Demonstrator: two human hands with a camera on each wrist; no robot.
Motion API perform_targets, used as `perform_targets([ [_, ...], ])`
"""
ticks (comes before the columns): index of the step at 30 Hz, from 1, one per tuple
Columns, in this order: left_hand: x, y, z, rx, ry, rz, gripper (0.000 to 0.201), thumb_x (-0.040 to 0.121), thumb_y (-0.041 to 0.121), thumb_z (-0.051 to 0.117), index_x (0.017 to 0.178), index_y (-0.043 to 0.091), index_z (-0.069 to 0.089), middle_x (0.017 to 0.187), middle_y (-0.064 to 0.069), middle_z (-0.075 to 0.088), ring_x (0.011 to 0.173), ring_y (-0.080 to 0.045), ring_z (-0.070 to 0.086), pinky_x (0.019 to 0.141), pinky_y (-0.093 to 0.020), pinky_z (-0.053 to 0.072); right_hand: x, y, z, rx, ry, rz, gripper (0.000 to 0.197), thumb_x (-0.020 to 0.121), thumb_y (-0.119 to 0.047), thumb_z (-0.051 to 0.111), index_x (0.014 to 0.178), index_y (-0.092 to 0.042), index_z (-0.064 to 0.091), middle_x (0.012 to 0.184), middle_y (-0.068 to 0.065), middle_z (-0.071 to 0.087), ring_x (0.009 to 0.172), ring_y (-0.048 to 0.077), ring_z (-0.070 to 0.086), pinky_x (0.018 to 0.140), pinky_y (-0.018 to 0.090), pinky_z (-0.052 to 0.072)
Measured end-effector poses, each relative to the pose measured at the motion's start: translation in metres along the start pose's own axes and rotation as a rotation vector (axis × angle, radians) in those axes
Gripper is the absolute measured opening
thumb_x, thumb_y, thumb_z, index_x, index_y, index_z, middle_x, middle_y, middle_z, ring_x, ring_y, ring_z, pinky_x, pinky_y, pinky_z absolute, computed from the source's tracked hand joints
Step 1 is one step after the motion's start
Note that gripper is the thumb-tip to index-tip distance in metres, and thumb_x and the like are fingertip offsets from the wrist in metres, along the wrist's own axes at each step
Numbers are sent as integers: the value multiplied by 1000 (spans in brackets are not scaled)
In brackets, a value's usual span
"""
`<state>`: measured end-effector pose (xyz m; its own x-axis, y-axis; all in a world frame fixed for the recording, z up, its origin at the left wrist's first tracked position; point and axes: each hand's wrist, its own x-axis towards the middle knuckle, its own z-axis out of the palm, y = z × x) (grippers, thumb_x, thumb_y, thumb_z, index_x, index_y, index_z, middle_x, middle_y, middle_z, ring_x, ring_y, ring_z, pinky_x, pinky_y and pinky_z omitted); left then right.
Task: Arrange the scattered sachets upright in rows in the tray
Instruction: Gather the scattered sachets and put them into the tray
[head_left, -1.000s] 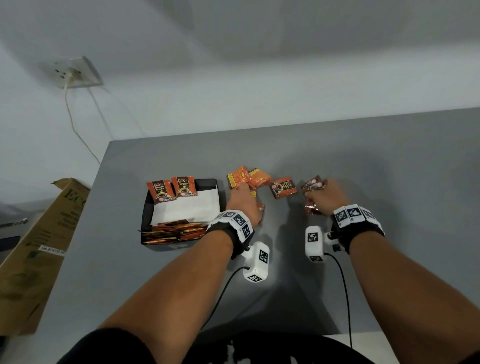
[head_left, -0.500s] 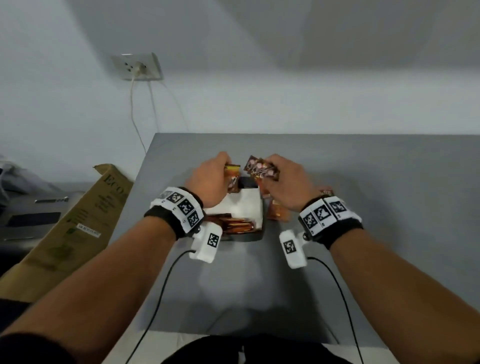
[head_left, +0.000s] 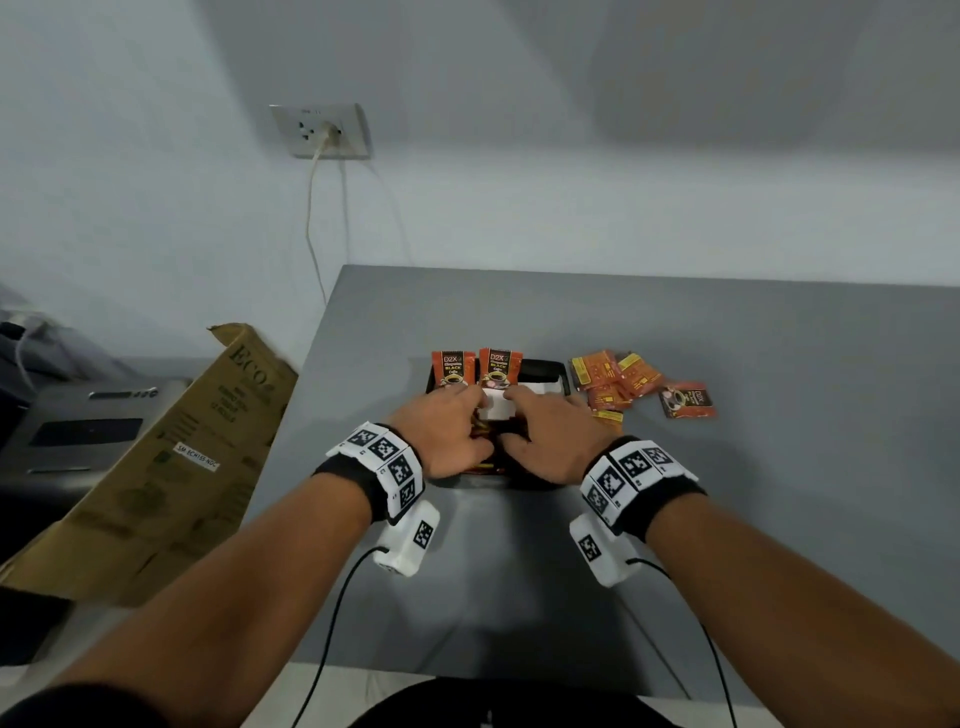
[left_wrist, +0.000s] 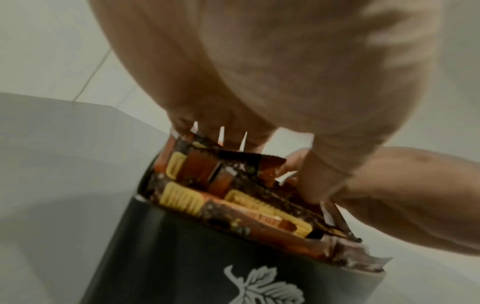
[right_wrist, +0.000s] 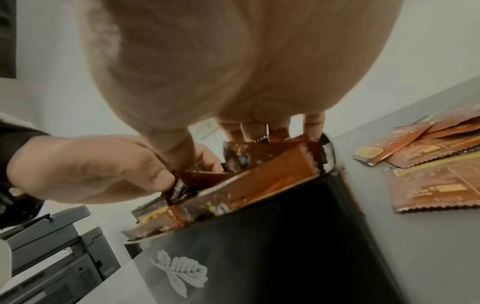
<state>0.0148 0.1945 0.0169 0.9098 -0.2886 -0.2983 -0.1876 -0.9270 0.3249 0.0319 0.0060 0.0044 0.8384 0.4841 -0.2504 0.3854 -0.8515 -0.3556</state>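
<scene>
- Over the black tray (head_left: 560, 370), both hands sit side by side, fingers down among the sachets packed in its near half.
- left hand (head_left: 441, 435): palm down, fingers curled into the near row of sachets (left_wrist: 233, 207); thumb pinching a sachet edge in the right wrist view; grip on one particular sachet cannot be told apart from the bunch.
- right hand (head_left: 545, 441): same pose, fingers (right_wrist: 314, 125) dipped in at the tray's right end, thumb pressed down among the packets beside the left thumb.
- Thumbs of the two hands almost touching over the tray's middle.
- Near row: orange-brown packets on edge, leaning and overlapping, not neatly lined; tops poke above the rim in both wrist views.
- Far row: two upright sachets (head_left: 477, 368) standing side by side against the tray's far-left wall, fronts facing the camera, "D2X" print legible.
- White paper liner (head_left: 540, 391) visible on the tray floor between the far row and the hands.
- Tray's outer wall shows a pale leaf print (right_wrist: 179, 271).
- Loose sachets (head_left: 613, 382) lie flat in an overlapping heap on the grey worktop (head_left: 779, 519), just right of the tray; one more sachet (head_left: 687, 401) lies apart, further right.
- Cardboard box (head_left: 156, 467) leans at the worktop's left edge; wall socket (head_left: 319, 130) with a plugged cord above.
- Marker bands and white camera units on both wrists.
</scene>
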Motion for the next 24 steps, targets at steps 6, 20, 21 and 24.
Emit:
perform_targets([
  [6, 4, -5, 5, 145, -73, 73, 80, 56, 87, 59, 113, 31, 54, 97, 13, 64, 88, -14, 59, 87, -31, 46, -2, 5, 7, -65, -36, -53, 77, 83, -76, 44, 143, -27, 39, 141, -4, 50, 131, 20, 45, 118, 48, 17],
  [20, -3, -7, 30, 204, 46, 154, 77, 60, 78, 59, 118, 27, 51, 107, 8, 64, 94, -16, 62, 86, -35, 51, -19, 3, 23, -152, 12, -101, 76, 79, -72, 45, 139, -25, 41, 133, -6, 57, 123, 19, 52, 119, 56, 14],
  [21, -4, -7, 33, 198, 64, 162, 82, 61, 77, 59, 123, 25, 50, 113, 6, 63, 100, -18, 61, 91, -36, 50, -20, 4, 25, -155, 14, -107, 80, 78, -73, 43, 141, -24, 39, 136, -5, 55, 125, 19, 51, 119, 56, 13],
  [24, -5, -8, 32, 220, 145, 177, 92, 60, 77, 56, 132, 20, 50, 123, 4, 63, 112, -18, 59, 105, -37, 42, -19, 6, 28, -152, 50, -110, 90, 75, -74, 38, 147, -22, 31, 144, -4, 49, 132, 20, 45, 120, 57, 13],
])
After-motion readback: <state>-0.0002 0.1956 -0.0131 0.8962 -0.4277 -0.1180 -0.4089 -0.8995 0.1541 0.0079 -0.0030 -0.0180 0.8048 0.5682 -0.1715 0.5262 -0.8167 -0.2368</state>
